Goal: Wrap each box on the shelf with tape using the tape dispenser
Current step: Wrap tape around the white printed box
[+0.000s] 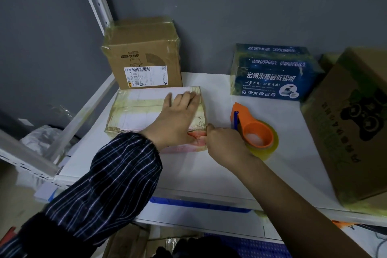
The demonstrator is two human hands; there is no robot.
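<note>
The flat taped box (144,109) is pressed onto the shelf (209,174) by the left grip (178,117), fingers straight. The right grip (226,144) is curled at its near corner beside the tape dispenser (258,132); any hold cannot be told.

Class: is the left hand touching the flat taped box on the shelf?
Touching. The head view shows the left hand pressed flat on the flat taped box, its fingers lying across the top.
</note>
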